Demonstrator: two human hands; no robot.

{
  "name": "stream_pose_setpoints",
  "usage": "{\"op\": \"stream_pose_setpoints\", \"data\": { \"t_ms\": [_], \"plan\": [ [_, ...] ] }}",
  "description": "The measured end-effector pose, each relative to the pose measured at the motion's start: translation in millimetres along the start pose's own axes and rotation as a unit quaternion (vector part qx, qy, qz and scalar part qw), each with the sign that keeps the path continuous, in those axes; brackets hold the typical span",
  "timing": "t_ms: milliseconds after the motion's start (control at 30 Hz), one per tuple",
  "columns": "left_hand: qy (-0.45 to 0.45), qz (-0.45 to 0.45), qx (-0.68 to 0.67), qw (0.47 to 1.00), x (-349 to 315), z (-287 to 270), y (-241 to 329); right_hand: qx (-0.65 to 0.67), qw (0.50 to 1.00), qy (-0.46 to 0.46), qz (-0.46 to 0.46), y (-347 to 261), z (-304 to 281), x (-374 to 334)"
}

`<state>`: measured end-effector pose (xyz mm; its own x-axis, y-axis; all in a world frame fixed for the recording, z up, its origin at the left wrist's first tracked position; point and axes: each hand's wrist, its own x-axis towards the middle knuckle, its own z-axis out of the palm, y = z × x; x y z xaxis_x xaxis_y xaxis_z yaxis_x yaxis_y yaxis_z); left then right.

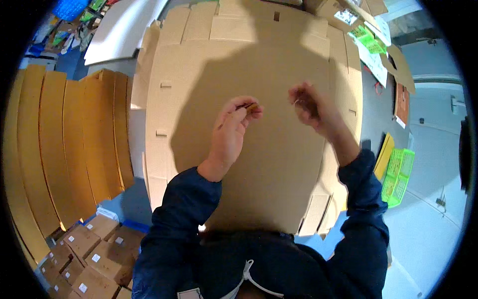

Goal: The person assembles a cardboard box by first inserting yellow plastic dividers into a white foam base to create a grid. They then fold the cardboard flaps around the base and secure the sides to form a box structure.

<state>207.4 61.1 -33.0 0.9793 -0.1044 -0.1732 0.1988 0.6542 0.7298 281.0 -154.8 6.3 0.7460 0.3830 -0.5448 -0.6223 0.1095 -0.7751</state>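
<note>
My left hand is raised over a large flat cardboard sheet. Its thumb and fingers pinch a small brownish-yellow piece whose kind I cannot make out. To the right, my right hand hovers above the same sheet, apart from the left one. Its fingers are curled in and slightly smeared by motion; a thin pale line shows at them, too small to name. The sheet has small slots and cut flaps along its edges, and my shadow falls across it.
Tall folded cardboard sheets stand on the left, above several closed brown boxes. Light green plastic baskets and a yellow strip lie at the right. Papers and another green basket are at the far right; a white board is far left.
</note>
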Motion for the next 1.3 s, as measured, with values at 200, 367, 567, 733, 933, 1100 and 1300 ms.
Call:
{"op": "stream_pose_setpoints", "data": {
  "t_ms": [200,367,567,733,933,1100,1300],
  "plan": [
    [-0.164,0.056,0.386,0.906,-96,50,10,0.264,0.959,-0.024,0.096,136,48,-81],
    [-0.075,0.018,0.329,0.941,-171,10,32,0.320,0.944,0.016,0.081,171,37,-154],
    [0.139,-0.244,0.225,0.933,-311,-77,0,0.230,0.970,0.061,0.052,197,27,-219],
    [0.318,-0.299,-0.028,0.899,-367,-99,-27,0.159,0.980,0.089,0.073,239,52,-227],
    [0.285,-0.247,0.260,0.889,-361,-115,-40,0.121,0.988,0.088,0.047,289,36,-216],
    [0.199,-0.236,0.430,0.848,-349,-138,-44,0.071,0.991,0.112,0.030,290,43,-216],
    [0.178,-0.280,0.340,0.880,-338,-155,-27,0.063,0.990,0.124,0.004,304,41,-214]
  ]
}}
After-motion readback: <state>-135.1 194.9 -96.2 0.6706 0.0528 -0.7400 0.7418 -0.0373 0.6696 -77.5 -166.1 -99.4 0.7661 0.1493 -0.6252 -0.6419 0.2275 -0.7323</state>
